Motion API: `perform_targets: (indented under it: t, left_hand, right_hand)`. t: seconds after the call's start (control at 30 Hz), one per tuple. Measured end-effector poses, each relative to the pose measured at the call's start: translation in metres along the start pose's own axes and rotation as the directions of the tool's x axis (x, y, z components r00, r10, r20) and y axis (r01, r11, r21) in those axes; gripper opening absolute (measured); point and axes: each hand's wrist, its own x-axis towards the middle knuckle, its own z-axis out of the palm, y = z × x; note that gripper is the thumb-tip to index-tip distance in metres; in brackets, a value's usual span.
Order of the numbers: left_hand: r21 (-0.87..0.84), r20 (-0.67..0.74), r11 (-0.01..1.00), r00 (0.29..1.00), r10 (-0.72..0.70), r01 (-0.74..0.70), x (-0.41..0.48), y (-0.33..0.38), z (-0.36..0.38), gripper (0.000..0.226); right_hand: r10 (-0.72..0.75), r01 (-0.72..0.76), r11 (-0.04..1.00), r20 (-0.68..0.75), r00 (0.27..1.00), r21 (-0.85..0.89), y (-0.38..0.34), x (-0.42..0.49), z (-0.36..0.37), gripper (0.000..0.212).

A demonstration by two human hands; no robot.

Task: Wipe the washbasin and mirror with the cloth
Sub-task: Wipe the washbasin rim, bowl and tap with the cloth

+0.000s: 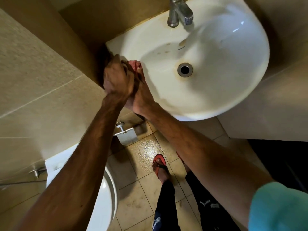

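The white washbasin (233, 77) is mounted on the wall, with brownish stains around its drain (185, 69) and near the tap. At its left rim my two hands are clasped together. My left hand (116, 77) lies on top with its fingers curled. My right hand (141, 95) comes in from below it. Between them shows only a small pinkish-red bit of cloth (135, 65); the rest is hidden inside the grip. The mirror is out of view.
A chrome tap (180, 12) stands at the basin's back edge. A white toilet (106, 197) is at the lower left, with a metal paper holder (127, 135) on the tiled wall. My foot in a red sandal (160, 164) stands on the wet tiled floor.
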Motion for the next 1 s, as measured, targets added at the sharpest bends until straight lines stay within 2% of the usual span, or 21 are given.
perform_targets:
  t: [0.03, 0.07, 0.1, 0.13, 0.2, 0.3, 0.4, 0.53, 0.63, 0.7, 0.8, 0.9, 1.0]
  left_hand:
    - [-0.009, 0.017, 1.0, 0.999, 0.029, -0.029, -0.002, 0.0, 0.001, 0.039]
    - [-0.025, 0.021, 0.998, 0.998, 0.054, -0.054, -0.005, 0.001, 0.003, 0.036]
    - [-0.04, 0.009, 0.997, 0.998, 0.067, -0.067, -0.009, 0.003, 0.004, 0.033]
    - [-0.053, -0.014, 0.996, 0.997, 0.071, -0.072, -0.013, 0.006, 0.006, 0.035]
    - [-0.065, -0.036, 0.995, 0.997, 0.075, -0.077, -0.023, 0.014, 0.01, 0.044]
    - [-0.084, 0.081, 0.99, 0.99, 0.117, -0.111, -0.038, 0.027, 0.016, 0.051]
    - [0.004, 0.207, 0.997, 0.976, 0.071, -0.073, -0.041, 0.032, 0.024, 0.047]
    - [0.119, 0.451, 0.983, 0.889, 0.073, -0.141, -0.034, 0.038, 0.031, 0.043]
    - [0.196, 0.537, 0.966, 0.843, 0.036, -0.167, -0.029, 0.046, 0.038, 0.042]
    - [0.257, 0.562, 0.94, 0.826, 0.043, -0.223, -0.027, 0.05, 0.043, 0.042]
    - [0.312, 0.579, 0.913, 0.815, 0.036, -0.262, -0.022, 0.05, 0.049, 0.041]
    - [0.33, 0.586, 0.897, 0.809, 0.049, -0.294, -0.023, 0.052, 0.05, 0.039]
    - [0.344, 0.595, 0.89, 0.803, 0.04, -0.299, -0.025, 0.054, 0.051, 0.037]
  right_hand:
    - [-0.04, 0.118, 0.91, 0.199, 0.979, -0.398, 0.006, -0.009, -0.008, 0.058]
    - [-0.053, 0.127, 0.885, 0.174, 0.983, -0.448, 0.004, -0.024, -0.014, 0.051]
    - [0.009, 0.103, 0.869, 0.223, 0.975, -0.485, 0.007, -0.04, -0.019, 0.037]
    - [0.001, 0.113, 0.849, 0.216, 0.976, -0.517, 0.003, -0.06, -0.026, 0.026]
    - [-0.088, 0.154, 0.848, 0.152, 0.984, -0.507, 0.007, -0.08, -0.04, 0.033]
    - [-0.002, 0.124, 0.839, 0.225, 0.974, -0.529, 0.019, -0.113, -0.076, 0.057]
    - [0.122, 0.035, 0.835, 0.246, 0.961, -0.549, 0.033, -0.136, -0.12, 0.059]
    - [0.275, -0.041, 0.88, 0.436, 0.857, -0.474, 0.06, -0.123, -0.141, 0.055]
    - [0.395, -0.141, 0.868, 0.488, 0.778, -0.477, 0.095, -0.088, -0.132, 0.058]
    - [0.476, -0.16, 0.801, 0.453, 0.754, -0.577, 0.119, -0.068, -0.125, 0.061]
    - [0.492, -0.175, 0.733, 0.334, 0.804, -0.658, 0.15, -0.041, -0.121, 0.065]
    - [0.514, -0.276, 0.713, 0.212, 0.831, -0.645, 0.16, -0.023, -0.123, 0.068]
    - [0.546, -0.277, 0.698, 0.241, 0.802, -0.661, 0.153, -0.024, -0.123, 0.068]
